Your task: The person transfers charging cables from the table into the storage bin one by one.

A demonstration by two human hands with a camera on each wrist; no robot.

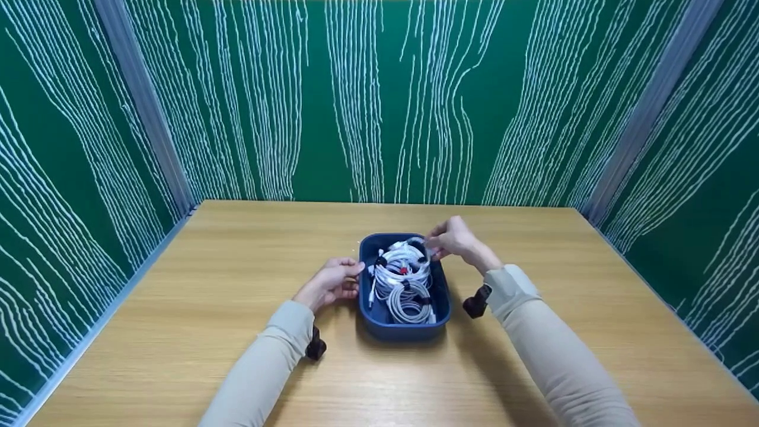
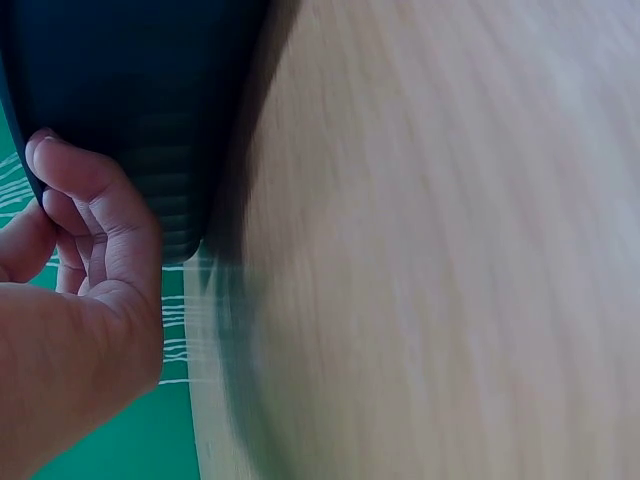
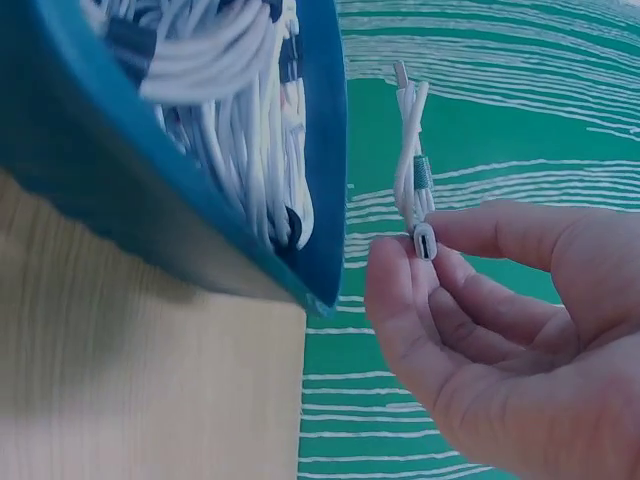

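A dark blue plastic bin (image 1: 403,334) stands on the table, filled with coiled white and grey cables (image 1: 409,303) bound with black straps. My left hand (image 1: 332,280) grips the bin's left rim, thumb at the top edge and fingers bent against the outer wall (image 2: 120,90). At the far right corner, my right hand (image 1: 456,238) pinches a small folded white cable (image 3: 409,165) between thumb and fingertips. Its connector end (image 3: 425,241) shows at the fingertips, and a green band wraps part of it. In the right wrist view this cable is beside the bin's rim.
The wooden table (image 1: 249,261) runs back to green walls (image 1: 403,118) with white line patterns. Grey posts (image 1: 142,89) stand at the back corners. Among the coils lies a small red piece (image 1: 404,270). Dark wrist devices (image 1: 476,302) hang below both cuffs.
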